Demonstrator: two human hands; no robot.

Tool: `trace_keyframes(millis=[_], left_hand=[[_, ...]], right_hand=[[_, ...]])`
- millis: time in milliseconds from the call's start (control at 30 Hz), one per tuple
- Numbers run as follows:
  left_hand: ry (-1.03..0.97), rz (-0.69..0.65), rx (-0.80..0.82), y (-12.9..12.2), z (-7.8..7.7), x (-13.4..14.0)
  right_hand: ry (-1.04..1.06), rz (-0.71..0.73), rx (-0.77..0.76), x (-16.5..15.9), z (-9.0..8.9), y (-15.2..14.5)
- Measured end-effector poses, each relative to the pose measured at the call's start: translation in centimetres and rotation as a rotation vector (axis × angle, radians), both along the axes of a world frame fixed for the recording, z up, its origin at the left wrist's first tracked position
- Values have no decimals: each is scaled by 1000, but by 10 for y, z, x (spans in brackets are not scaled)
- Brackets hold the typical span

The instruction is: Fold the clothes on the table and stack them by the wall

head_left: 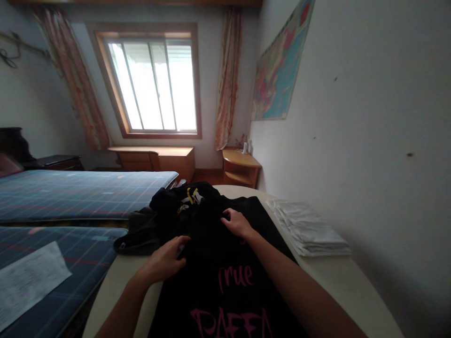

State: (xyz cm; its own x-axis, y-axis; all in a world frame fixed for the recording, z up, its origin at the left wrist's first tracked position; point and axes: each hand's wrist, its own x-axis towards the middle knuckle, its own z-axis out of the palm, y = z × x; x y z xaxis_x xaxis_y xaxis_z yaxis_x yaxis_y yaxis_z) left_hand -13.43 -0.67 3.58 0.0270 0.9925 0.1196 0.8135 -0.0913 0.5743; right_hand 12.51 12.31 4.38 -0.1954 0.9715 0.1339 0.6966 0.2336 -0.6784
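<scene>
A black shirt (211, 281) with pink lettering is spread lengthwise over the pale table in front of me. My left hand (167, 257) is at its left side, with fingers and thumb curled on the dark cloth. Further up, my right hand (237, 223) grips the fabric between thumb and fingers near the shirt's middle. Folds of black cloth hide part of both sets of fingertips. Beyond my hands lies a bunched heap of dark clothing (176, 202), showing a yellow and white print.
A stack of folded white cloth (310, 230) rests on the table's right side, near the wall. Two plaid mattresses (88, 192) stand left of the table (359, 281), the nearer one bearing a printed sheet (31, 281). A wooden corner shelf (241, 159) stands behind.
</scene>
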Motion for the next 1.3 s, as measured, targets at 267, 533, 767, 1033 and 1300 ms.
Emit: trace_keyframes(millis=[267,533,767,1033,1300], left_hand=[[274,43,-62,-2,11,29],[251,198,-58,-2,22,21],[173,212,-91,3,16,10],[136,316,-100,13,5,13],[36,242,40,16,-9,13]], right_hand=[[53,40,-13,-51,4,27],[252,108,87,-95,11,71],[257,306,135,-111,-1,68],[-37,259,223,-98,-18,31],[-117,141,326,-81,-5,28]])
